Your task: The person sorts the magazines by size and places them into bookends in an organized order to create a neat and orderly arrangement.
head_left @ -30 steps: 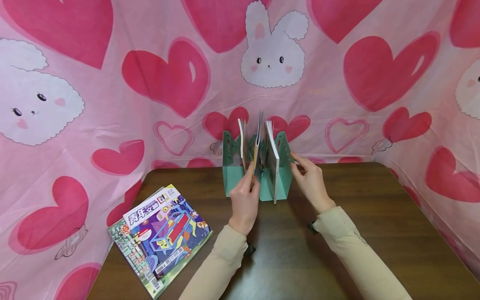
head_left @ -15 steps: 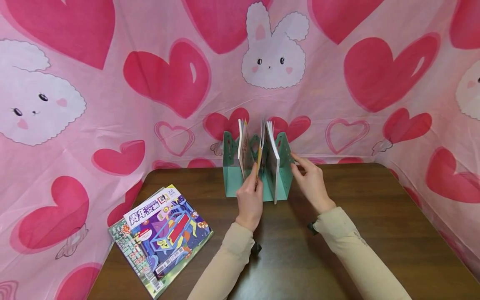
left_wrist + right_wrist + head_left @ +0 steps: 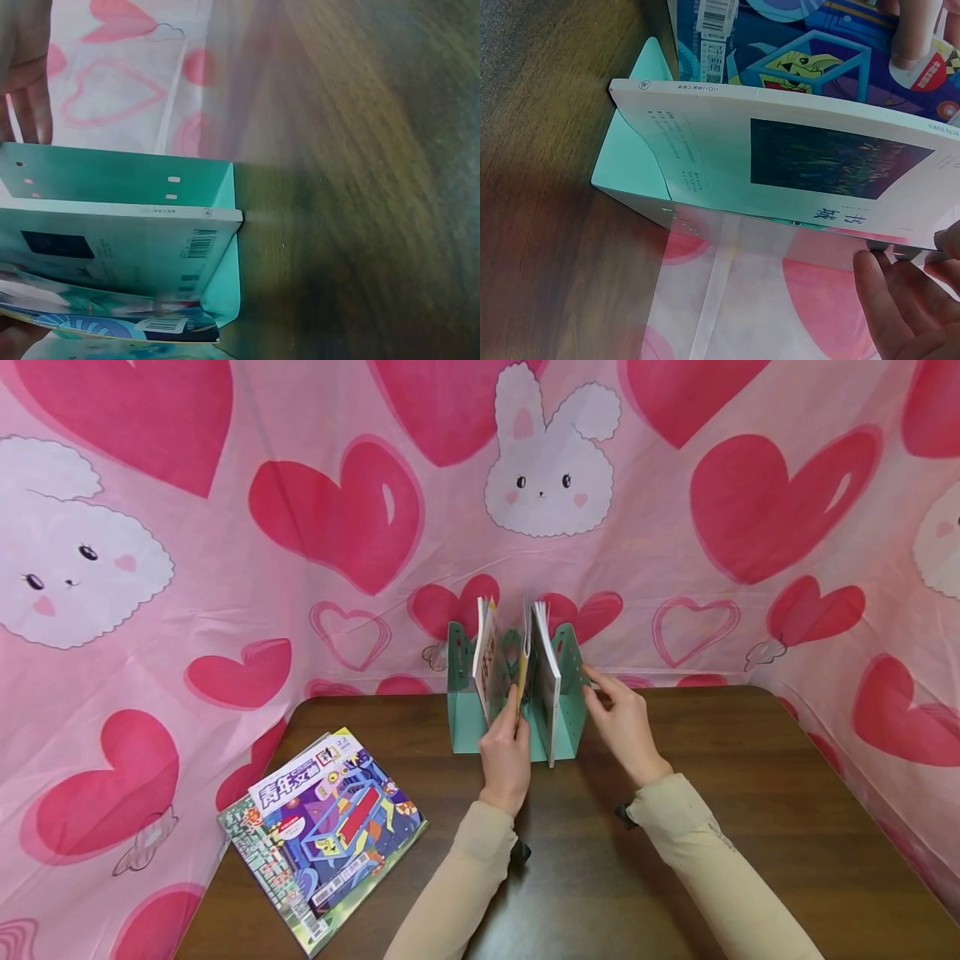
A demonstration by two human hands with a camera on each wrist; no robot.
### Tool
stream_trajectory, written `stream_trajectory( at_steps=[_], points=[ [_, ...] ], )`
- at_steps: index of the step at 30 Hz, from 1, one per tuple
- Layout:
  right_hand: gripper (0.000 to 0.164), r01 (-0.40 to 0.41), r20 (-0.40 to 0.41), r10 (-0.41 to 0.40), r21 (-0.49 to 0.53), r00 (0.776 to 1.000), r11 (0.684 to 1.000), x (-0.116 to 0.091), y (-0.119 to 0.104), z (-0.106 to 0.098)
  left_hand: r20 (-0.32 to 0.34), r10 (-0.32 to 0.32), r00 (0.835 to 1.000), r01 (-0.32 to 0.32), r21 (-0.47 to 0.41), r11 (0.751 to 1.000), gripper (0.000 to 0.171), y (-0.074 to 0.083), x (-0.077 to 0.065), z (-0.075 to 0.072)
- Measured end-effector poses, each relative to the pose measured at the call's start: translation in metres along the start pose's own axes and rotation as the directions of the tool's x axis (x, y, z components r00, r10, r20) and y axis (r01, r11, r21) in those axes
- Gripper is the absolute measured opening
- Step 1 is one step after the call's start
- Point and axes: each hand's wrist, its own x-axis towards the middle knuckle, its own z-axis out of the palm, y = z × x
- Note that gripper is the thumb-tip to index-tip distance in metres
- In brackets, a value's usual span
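Left grip (image 3: 506,760) on magazine (image 3: 802,64); barcode (image 3: 715,15) wrist-view only

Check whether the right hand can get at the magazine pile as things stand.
Probably not directly: the right hand grips the rack, and the left arm lies across the way to the pile.

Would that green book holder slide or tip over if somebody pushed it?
The green book holder might slide rather than tip, since its base lies flat on the table. Its walls look thin, so they could flex. The magazines inside probably add steadying weight.
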Motion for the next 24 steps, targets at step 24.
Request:
stream_trajectory(
  at_steps=[24],
  points=[
    [0.038,0.009,-0.024,-0.01,-0.009,1.0,1.0,-0.001,-0.0008,0.0013,0.044,-0.061,0.997,0.062,-0.006,0.998,0.051,-0.0024,-0.0037,0.0072]
  ],
)
